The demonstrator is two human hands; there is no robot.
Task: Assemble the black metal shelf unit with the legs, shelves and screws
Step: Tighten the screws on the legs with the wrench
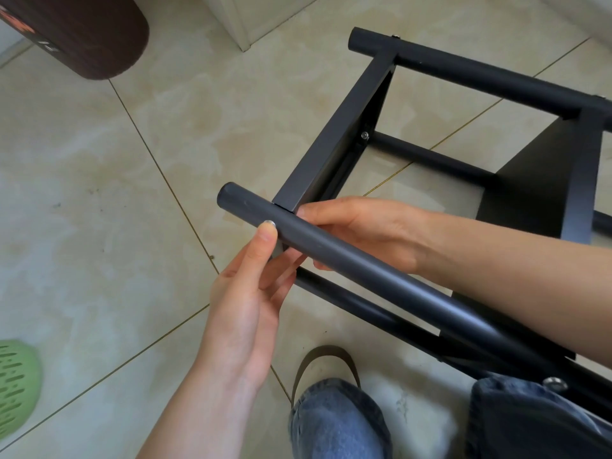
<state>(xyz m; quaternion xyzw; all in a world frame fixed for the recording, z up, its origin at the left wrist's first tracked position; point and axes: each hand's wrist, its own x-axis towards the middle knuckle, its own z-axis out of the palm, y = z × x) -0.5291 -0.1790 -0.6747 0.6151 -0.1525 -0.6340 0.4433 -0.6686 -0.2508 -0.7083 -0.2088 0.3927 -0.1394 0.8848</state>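
Shelf unit (334, 150) on its side (matte black), round legs (347, 256).

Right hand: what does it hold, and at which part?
The right hand grips the near leg tube close to its free end, beside the shelf corner.

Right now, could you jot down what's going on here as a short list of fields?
activity: fixing a leg to a black shelf frame
near leg: round tube, lying across the end of a shelf
screw: silver head, sitting in the near leg
left hand: a fingertip pressed on the screw
right hand: gripping the near leg
far leg: already joined
floor: beige tiles
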